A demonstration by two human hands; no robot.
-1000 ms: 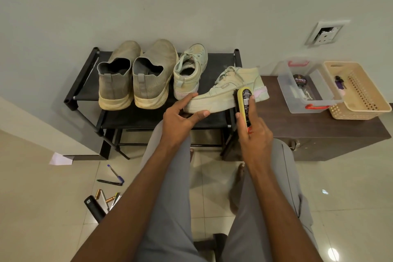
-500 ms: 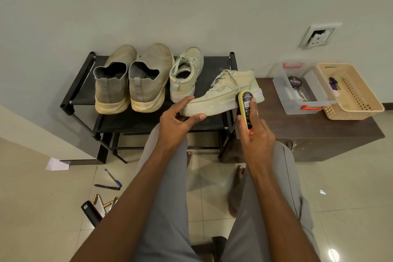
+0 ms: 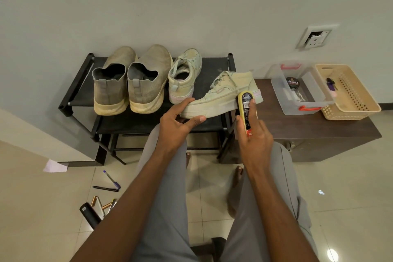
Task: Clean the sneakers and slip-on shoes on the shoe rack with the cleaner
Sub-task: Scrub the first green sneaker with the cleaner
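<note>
A black shoe rack (image 3: 214, 66) stands against the wall. On its top shelf sit two grey slip-on shoes (image 3: 110, 87) (image 3: 148, 83) and a pale green sneaker (image 3: 185, 74). My left hand (image 3: 176, 127) grips the toe end of a second pale green sneaker (image 3: 223, 95), held sideways over the rack's right front. My right hand (image 3: 253, 134) holds a yellow shoe brush (image 3: 246, 110) with a black label, its head against the sneaker's heel side.
A brown low cabinet (image 3: 319, 132) to the right carries a clear plastic box (image 3: 302, 89) with a polish tin and a beige basket (image 3: 348, 91). Pens (image 3: 110, 183), batteries and a black object (image 3: 89, 215) lie on the tiled floor at left. My knees are below.
The brush has slid slightly down and left along the sneaker's heel side. The view has shifted a little; my left hand keeps its hold on the toe.
</note>
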